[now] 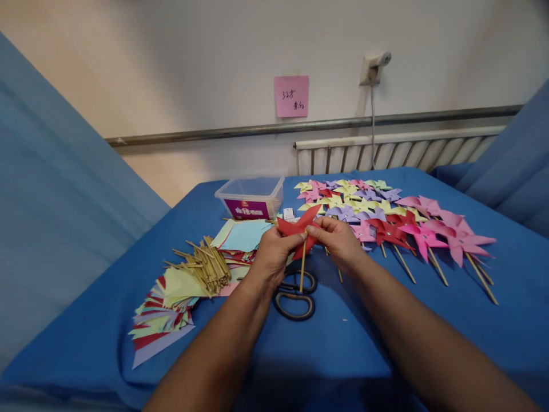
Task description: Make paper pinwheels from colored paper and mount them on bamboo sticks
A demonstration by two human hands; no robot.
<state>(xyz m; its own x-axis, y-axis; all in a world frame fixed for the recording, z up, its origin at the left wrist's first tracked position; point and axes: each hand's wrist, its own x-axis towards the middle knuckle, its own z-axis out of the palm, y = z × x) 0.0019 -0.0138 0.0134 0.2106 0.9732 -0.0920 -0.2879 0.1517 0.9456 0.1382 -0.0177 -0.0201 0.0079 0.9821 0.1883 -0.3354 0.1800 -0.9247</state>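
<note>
A red paper pinwheel (306, 220) is held between my two hands above the table's middle. Its thin wooden stick (302, 266) points down toward me. My left hand (274, 249) pinches the pinwheel from the left side, thumb near the top of the stick. From the right, my right hand (337, 240) grips it with thumb and forefinger close to the centre. Black-handled scissors (294, 304) lie on the cloth just below, their blades hidden behind my left hand and the paper. What fastens the centre is too small to make out.
Finished pinwheels (364, 206) in several colours cover the right side of the blue tablecloth (343, 355). On the left are bundled sticks (210, 266), fanned coloured paper (158, 320) and stacked paper sheets (244, 234). A clear plastic box (253, 189) and a small white box (289, 213) stand behind.
</note>
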